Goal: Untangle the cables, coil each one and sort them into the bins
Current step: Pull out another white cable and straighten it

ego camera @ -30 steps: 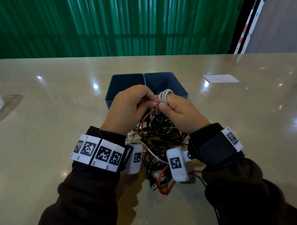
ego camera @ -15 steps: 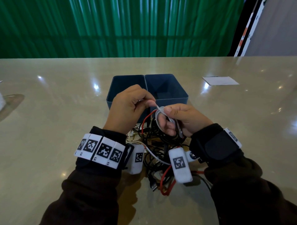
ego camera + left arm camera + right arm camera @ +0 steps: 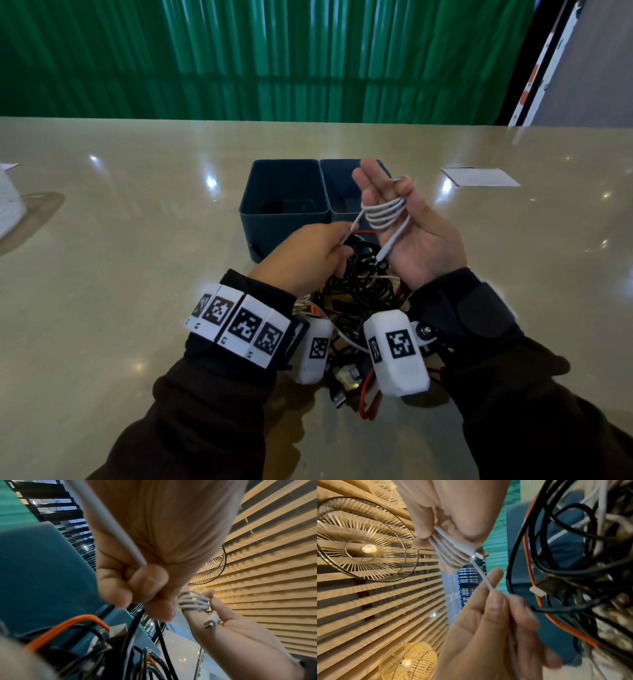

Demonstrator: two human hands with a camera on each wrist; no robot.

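- The white cable was wound in several loops around the right hand's raised fingers, its tail pinched by the left hand.
- A tangle of black and red cables lay on the desk nearer.
- Two dark blue bins stood side by side beyond.

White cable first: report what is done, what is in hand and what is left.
Done: the white cable is free of the pile, several turns wound round the right hand's fingers. In hand: the left hand pinches its tail. Left: the tangled cable pile; the left bin holds something dark, the right bin looks empty.
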